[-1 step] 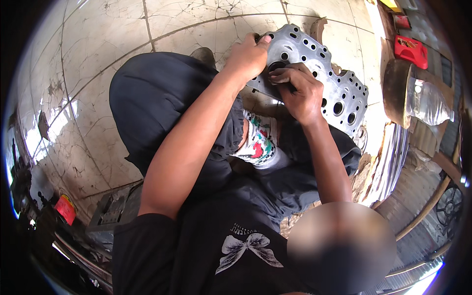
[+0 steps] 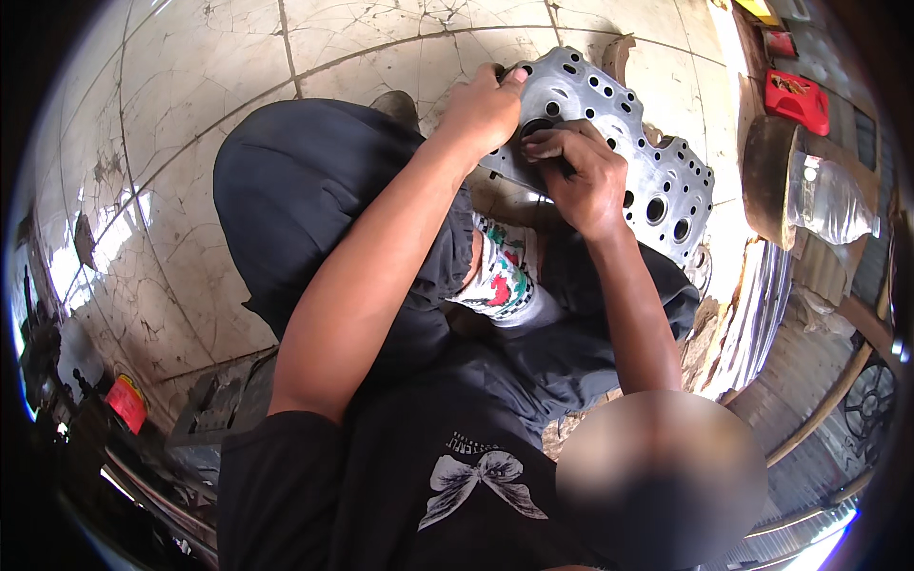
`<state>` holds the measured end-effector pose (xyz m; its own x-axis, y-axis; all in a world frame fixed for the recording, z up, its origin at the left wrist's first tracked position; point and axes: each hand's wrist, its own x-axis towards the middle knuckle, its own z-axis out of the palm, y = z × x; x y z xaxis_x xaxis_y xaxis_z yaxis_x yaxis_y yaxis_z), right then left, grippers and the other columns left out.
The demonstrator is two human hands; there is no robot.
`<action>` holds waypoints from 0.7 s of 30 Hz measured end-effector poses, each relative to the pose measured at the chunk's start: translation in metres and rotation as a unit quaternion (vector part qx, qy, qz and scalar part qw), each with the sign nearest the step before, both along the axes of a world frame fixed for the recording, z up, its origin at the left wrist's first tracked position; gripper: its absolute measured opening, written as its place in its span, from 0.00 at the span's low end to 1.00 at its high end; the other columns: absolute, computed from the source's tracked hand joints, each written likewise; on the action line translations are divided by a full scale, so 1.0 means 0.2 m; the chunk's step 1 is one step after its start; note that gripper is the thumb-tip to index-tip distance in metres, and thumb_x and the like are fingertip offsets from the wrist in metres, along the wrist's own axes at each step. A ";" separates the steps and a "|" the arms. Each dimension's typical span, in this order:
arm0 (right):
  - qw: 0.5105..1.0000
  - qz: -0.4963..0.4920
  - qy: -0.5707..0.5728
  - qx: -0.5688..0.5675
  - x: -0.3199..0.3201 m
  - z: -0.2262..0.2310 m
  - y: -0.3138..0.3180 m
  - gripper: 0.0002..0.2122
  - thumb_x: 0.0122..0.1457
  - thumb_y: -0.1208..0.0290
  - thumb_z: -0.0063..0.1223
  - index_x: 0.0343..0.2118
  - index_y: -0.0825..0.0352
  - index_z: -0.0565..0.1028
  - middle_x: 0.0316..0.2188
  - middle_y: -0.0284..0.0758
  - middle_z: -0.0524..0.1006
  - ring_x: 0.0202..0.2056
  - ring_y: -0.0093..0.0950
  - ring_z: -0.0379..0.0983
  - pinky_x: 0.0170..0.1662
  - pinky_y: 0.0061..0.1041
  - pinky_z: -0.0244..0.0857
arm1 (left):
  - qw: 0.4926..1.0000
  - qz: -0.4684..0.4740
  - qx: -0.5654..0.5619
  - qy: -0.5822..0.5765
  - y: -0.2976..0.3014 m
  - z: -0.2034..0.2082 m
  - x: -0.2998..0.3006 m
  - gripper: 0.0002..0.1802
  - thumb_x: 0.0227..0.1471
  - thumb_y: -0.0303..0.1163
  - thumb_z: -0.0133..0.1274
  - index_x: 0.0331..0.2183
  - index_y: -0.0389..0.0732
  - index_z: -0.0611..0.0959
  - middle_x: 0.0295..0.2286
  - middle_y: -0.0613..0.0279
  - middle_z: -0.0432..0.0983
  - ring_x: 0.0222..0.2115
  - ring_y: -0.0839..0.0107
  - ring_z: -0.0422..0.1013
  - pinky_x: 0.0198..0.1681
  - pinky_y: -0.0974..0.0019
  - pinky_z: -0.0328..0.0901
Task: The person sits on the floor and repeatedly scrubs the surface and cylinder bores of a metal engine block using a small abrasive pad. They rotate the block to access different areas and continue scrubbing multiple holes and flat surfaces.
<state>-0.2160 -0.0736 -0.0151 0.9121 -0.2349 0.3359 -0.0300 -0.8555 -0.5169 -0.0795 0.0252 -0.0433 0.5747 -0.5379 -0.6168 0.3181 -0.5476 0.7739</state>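
A grey metal cylinder head with many round holes lies tilted in front of me, running from upper left to lower right. My left hand is closed round its left end, thumb on the flat face and the other fingers partly hidden behind the edge. Over a large round opening near that end, my right hand has its fingers bent and pressed together. Dark smudges mark those fingertips. Whatever they pinch, if anything, is hidden by the hand.
Cracked pale floor tiles spread ahead and to the left. On the right stand a red plastic container, a clear plastic bottle and a brown round-sided object. A grey metal box sits at the lower left.
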 end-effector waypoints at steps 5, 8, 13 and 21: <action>0.999 -0.038 -0.001 0.002 0.00 0.01 0.03 0.11 0.46 0.86 0.65 0.30 0.62 0.84 0.33 0.30 0.87 0.39 0.32 0.83 0.41 0.31 0.78 | 0.999 0.013 -0.037 0.022 0.00 -0.02 0.02 0.34 0.73 0.56 0.42 0.64 0.38 0.72 0.56 0.43 0.77 0.56 0.54 0.73 0.59 0.55 0.66; 0.999 -0.035 0.006 0.023 -0.03 0.00 0.03 0.10 0.46 0.86 0.65 0.30 0.62 0.84 0.32 0.31 0.86 0.38 0.32 0.83 0.41 0.31 0.77 | 1.000 -0.014 -0.004 -0.022 -0.02 -0.02 0.01 0.34 0.73 0.56 0.43 0.64 0.38 0.72 0.56 0.43 0.77 0.56 0.55 0.73 0.59 0.55 0.66; 0.996 -0.088 0.004 0.003 0.02 0.01 0.07 0.09 0.47 0.85 0.65 0.30 0.63 0.84 0.33 0.31 0.86 0.38 0.33 0.83 0.41 0.31 0.77 | 0.999 0.012 -0.043 0.016 0.00 -0.04 0.03 0.34 0.72 0.56 0.43 0.63 0.37 0.73 0.56 0.42 0.76 0.57 0.54 0.72 0.59 0.54 0.66; 0.990 -0.142 -0.005 -0.001 0.02 0.01 0.11 0.08 0.49 0.84 0.66 0.30 0.62 0.84 0.32 0.32 0.86 0.36 0.33 0.83 0.39 0.32 0.78 | 1.000 0.003 -0.016 -0.001 -0.01 -0.01 0.02 0.35 0.72 0.56 0.43 0.64 0.38 0.72 0.57 0.41 0.76 0.58 0.51 0.72 0.60 0.53 0.66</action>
<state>-0.2113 -0.0512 -0.0127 0.8058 -0.4816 0.3445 -0.2655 -0.8139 -0.5167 -0.0762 0.0236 -0.0456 0.5783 -0.5539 -0.5989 0.3202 -0.5211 0.7911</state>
